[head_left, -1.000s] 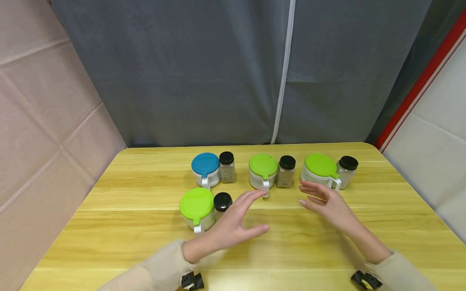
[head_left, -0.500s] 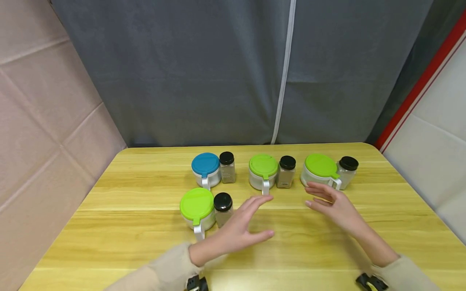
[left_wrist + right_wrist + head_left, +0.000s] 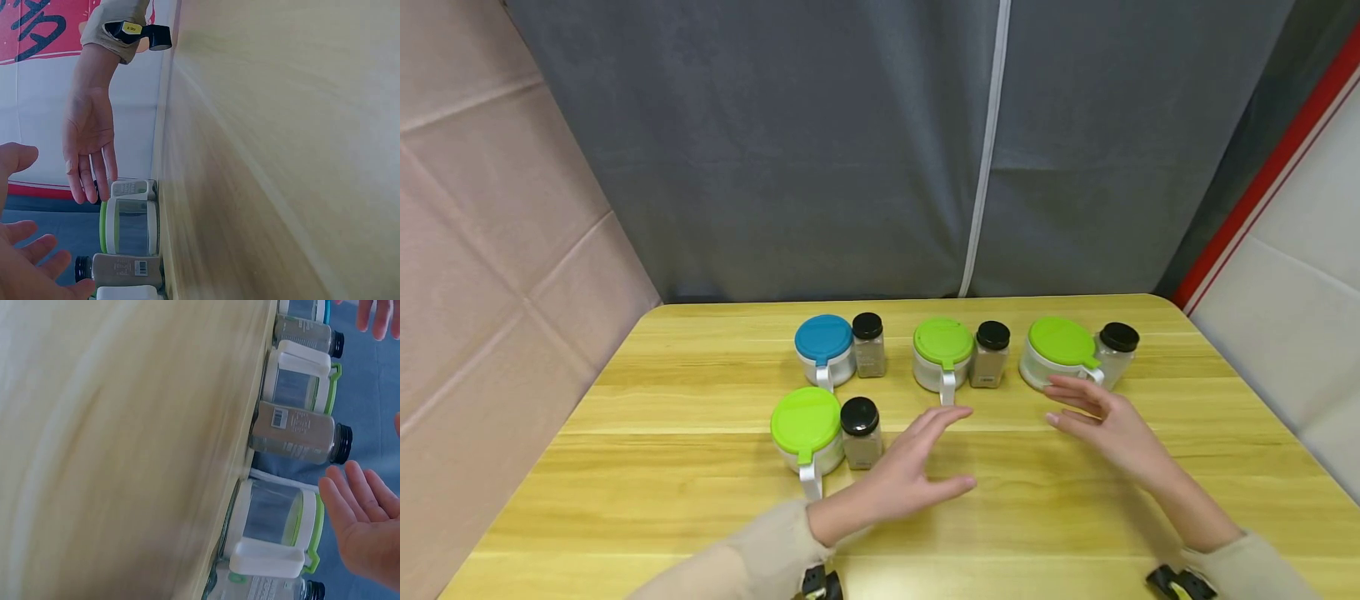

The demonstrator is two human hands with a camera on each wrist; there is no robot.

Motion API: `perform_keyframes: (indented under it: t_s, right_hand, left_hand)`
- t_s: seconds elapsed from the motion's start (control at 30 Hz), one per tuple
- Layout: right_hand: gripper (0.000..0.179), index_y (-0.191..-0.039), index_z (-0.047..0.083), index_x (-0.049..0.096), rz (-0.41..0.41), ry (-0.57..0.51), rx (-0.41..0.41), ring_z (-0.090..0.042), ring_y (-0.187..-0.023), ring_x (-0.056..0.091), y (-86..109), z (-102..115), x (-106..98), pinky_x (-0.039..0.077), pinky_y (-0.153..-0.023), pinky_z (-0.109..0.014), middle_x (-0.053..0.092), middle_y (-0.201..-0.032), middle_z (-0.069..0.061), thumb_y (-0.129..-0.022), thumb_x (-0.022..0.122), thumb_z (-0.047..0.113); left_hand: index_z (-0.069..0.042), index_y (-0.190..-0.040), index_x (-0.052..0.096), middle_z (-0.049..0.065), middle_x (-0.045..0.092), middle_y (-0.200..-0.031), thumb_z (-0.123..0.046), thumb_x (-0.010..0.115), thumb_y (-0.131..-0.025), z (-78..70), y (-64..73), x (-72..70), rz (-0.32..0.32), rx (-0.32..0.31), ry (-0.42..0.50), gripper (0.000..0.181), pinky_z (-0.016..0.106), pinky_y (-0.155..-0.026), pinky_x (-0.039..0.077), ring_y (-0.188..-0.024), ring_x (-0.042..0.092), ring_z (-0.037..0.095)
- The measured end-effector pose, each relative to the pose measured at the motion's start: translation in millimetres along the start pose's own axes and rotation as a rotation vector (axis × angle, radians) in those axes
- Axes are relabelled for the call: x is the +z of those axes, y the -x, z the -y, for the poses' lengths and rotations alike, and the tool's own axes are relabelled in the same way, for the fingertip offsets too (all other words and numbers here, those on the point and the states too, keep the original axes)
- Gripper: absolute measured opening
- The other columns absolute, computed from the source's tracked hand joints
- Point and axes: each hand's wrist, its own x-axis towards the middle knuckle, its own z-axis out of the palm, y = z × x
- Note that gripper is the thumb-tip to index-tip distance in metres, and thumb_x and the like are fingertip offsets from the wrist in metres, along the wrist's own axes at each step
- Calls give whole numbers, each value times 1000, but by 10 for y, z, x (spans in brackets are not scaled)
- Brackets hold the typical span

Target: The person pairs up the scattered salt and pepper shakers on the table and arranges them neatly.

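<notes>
Above the table, my left hand point(image 3: 910, 475) is held with thumb and fingers spread, nothing in it. It is nearest to a black-capped spice bottle point(image 3: 861, 442), which stands beside a front jar with a bright green lid point(image 3: 806, 421). My right hand point(image 3: 1108, 429), also holding nothing, hovers with slightly bent fingers just in front of the right-hand green-lidded jar point(image 3: 1037, 364). Its fingertips overlap the foot of that jar in the head view. A black-capped bottle point(image 3: 1115, 354) stands at that jar's right. In the right wrist view, the right palm point(image 3: 369, 540) shows facing inward.
Along the back stand a blue-lidded jar point(image 3: 823, 337) with a bottle point(image 3: 869, 354), and a middle green-lidded jar point(image 3: 942, 340) with another bottle point(image 3: 989, 362). White handles face forward. A grey curtain point(image 3: 775, 150) hangs behind the wooden table point(image 3: 662, 467).
Both hands have drifted right and a little toward the front edge. The front black-capped bottle, partly covered by the left hand before, now shows almost whole. The jars and bottles stay in place.
</notes>
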Motion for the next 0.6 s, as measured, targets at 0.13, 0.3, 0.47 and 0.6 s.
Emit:
perform_keyframes:
  t_s: [0.13, 0.3, 0.47, 0.6]
  right_hand:
    - [51, -128, -2, 39, 2, 12, 16, -4, -99, 52, 16, -6, -48, 45, -76, -19, 48, -120, -21, -85, 60, 16]
    - [50, -128, -2, 40, -16, 49, 20, -2, -101, 50, 43, -19, -110, 46, -74, -19, 50, -119, -20, -85, 60, 16]
    - [52, -127, -4, 39, -31, 70, 24, -1, -99, 51, 58, -43, -174, 46, -73, -17, 51, -117, -20, -85, 60, 17]
    - [52, -128, -4, 38, -38, 72, 29, 2, -98, 50, 60, -52, -228, 45, -73, -16, 52, -117, -16, -86, 59, 18]
  left_hand:
    - [-13, -137, 27, 3, 33, -135, -35, 61, -81, 12, -22, 36, 0, -17, 8, 69, 36, -96, 30, -121, 33, 16]
    - [-13, -137, 27, 2, 33, -135, -35, 62, -81, 31, -49, 92, 5, -33, 17, 69, 36, -96, 31, -120, 34, 15]
    - [-14, -137, 27, 0, 33, -135, -34, 63, -80, 52, -73, 145, 8, -39, 35, 70, 35, -96, 30, -120, 33, 14]
    - [-14, -136, 28, 0, 33, -134, -35, 63, -80, 58, -102, 176, 11, -37, 48, 69, 34, -96, 30, -120, 33, 14]
